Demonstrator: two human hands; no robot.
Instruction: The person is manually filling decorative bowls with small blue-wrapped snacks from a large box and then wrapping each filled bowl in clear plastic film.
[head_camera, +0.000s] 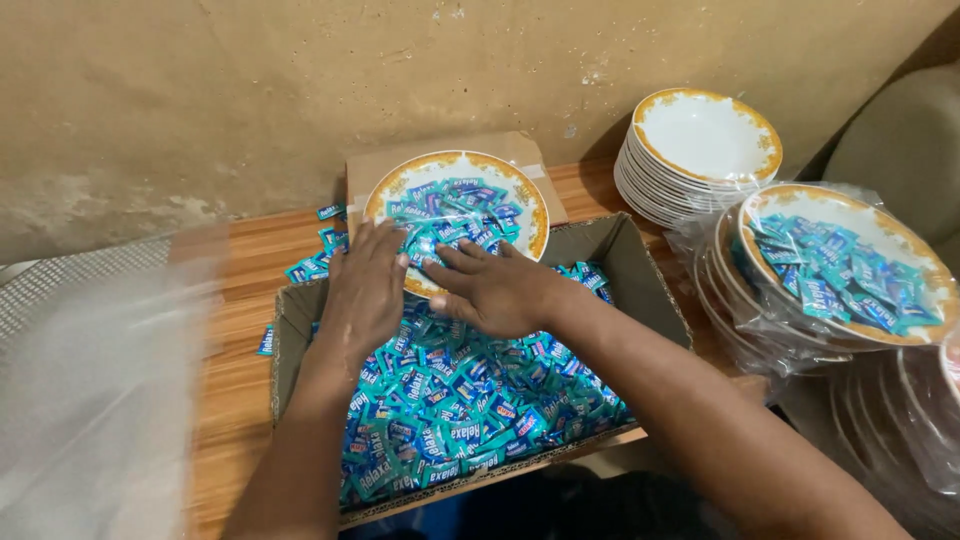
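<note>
Right, left to right — blurred clear plastic sheet fills the near left edge. Left hand lies flat, fingers spread and holding nothing, on the blue sachets in the cardboard box. Right hand is also open and empty, palm down, fingertips at the rim of the gold-edged plate, which is tilted against the box's far wall. That plate already carries a heap of sachets; the box looks well filled. Further right: a stack of empty plates and a filled, plastic-wrapped plate on top of more wrapped ones. So judging by this, some plates done, many left. Wooden surface with a few loose sachets — rough tan wall behind.
</note>
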